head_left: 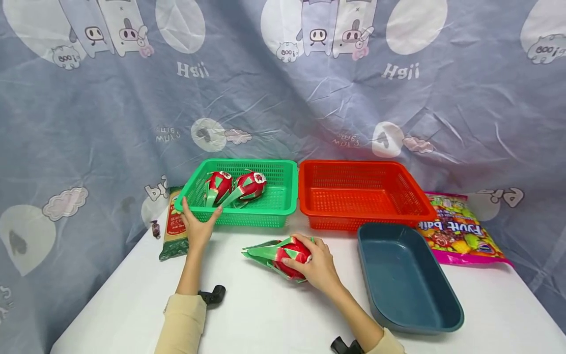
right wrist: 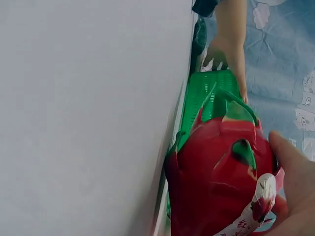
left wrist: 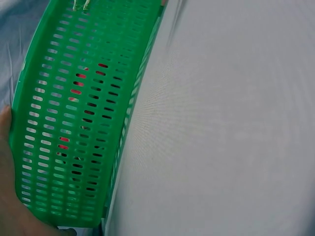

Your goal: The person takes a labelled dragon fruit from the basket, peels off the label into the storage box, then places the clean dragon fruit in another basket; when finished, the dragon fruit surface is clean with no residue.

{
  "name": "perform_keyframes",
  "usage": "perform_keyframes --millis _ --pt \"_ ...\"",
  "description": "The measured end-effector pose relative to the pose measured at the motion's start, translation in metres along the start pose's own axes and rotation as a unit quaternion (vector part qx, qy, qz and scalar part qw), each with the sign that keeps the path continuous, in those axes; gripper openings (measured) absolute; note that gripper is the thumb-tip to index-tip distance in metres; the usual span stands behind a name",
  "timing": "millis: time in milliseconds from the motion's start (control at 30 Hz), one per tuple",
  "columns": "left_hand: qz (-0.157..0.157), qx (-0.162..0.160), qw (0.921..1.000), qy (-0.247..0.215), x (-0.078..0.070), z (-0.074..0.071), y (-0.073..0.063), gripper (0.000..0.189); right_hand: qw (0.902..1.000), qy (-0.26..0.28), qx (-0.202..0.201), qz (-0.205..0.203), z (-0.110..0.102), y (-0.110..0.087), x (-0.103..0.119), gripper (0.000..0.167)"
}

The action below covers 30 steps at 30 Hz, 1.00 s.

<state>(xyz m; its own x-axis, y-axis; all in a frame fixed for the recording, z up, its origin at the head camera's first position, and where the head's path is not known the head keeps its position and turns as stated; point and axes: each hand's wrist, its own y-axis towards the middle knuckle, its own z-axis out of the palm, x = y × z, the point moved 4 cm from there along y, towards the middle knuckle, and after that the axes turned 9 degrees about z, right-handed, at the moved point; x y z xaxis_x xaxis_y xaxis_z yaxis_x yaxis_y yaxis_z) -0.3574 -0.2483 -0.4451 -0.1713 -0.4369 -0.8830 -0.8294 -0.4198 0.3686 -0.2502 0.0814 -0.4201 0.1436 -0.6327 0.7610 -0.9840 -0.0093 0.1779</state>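
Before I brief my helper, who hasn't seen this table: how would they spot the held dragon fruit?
On the white table, find the green basket. Nearer the person, the right hand grips a red-and-green dragon fruit. Its two lookalikes lie inside the basket; this one is outside.

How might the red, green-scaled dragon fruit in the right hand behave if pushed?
The red dragon fruit might roll unevenly: rounded body, long green tips sticking out. Its glossy skin may be slippery; those thin tips could bend.
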Motion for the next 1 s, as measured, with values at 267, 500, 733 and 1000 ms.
perform_keyframes --millis 267,500,733,1000 --pt "0.001 0.002 1.0000 -0.003 -0.003 0.000 0.001 0.113 0.9969 0.027 0.072 -0.017 -0.007 -0.007 -0.027 0.090" --pt "0.005 0.019 0.9997 0.014 -0.006 -0.002 -0.001 0.113 0.9938 0.033 0.088 -0.059 -0.009 -0.015 -0.048 0.104" --pt "0.002 0.029 0.9992 0.028 -0.008 -0.004 -0.004 0.112 0.9922 0.054 0.059 -0.096 -0.009 -0.018 -0.057 0.123" --pt "-0.006 0.031 0.9990 0.031 -0.009 -0.005 -0.005 0.113 0.9913 0.084 0.031 -0.096 -0.005 -0.013 -0.054 0.110"
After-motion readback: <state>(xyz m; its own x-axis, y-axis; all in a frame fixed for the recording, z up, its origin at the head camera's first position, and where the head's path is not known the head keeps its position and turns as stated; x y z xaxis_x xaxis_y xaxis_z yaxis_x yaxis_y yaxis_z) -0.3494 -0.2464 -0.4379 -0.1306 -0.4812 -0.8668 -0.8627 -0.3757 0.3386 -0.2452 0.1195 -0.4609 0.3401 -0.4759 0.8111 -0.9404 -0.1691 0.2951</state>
